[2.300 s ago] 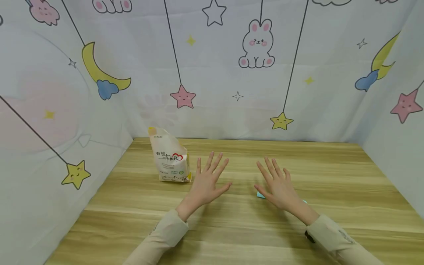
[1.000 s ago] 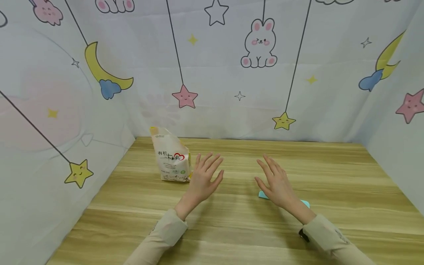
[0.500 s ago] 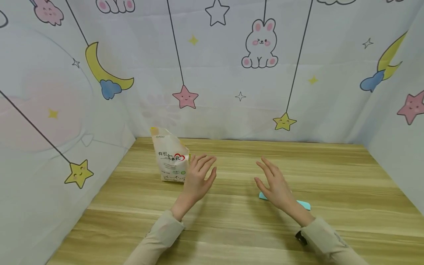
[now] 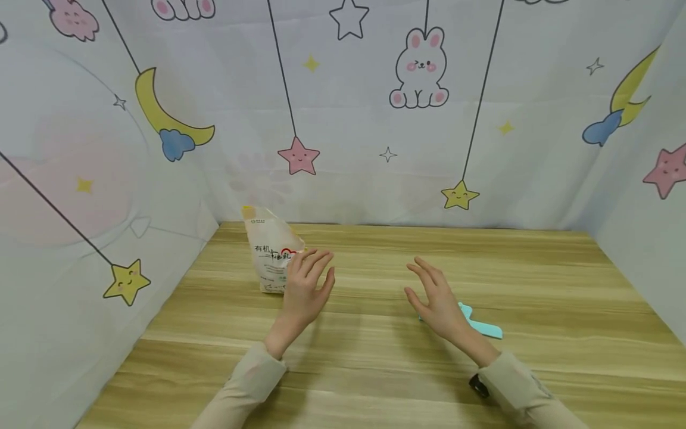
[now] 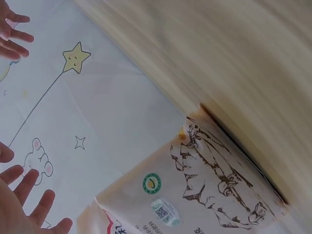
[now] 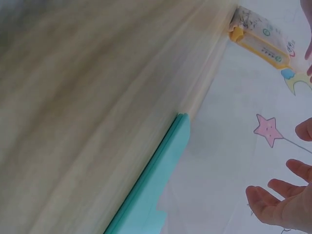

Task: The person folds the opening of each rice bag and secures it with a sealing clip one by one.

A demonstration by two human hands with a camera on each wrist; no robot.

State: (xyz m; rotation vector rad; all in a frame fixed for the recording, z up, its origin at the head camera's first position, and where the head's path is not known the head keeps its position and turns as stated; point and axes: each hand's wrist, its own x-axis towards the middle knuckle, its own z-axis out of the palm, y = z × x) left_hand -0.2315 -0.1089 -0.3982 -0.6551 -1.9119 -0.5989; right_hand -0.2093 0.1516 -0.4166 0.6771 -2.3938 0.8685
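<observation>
My left hand (image 4: pixel 304 286) hovers with loosely bent fingers in front of a white bag (image 4: pixel 265 262) standing upright at the table's left, and hides its lower right part. In the left wrist view, the bag (image 5: pixel 161 195) shows a brown drawing and a round green seal, and the hand (image 5: pixel 19 209) appears apart from it. Holding nothing, my right hand (image 4: pixel 439 301) hovers over a teal plastic bag clip (image 4: pixel 486 329) with a raised middle tab. The clip (image 6: pixel 153 178) lies on the wood below the hand, its middle partly hidden in the head view.
A wood-grain table (image 4: pixel 370 369) spans the space below both hands. White cloth (image 4: pixel 343 107) with printed stars, moons and a rabbit closes off the back and both sides. A small black object (image 4: pixel 479 386) shows at my right sleeve (image 4: pixel 514 384).
My left hand has moved left, covering more of the bag. My right hand has shifted slightly left, uncovering more of the teal bag clip. The fingers, spread at first, are now more bent.
</observation>
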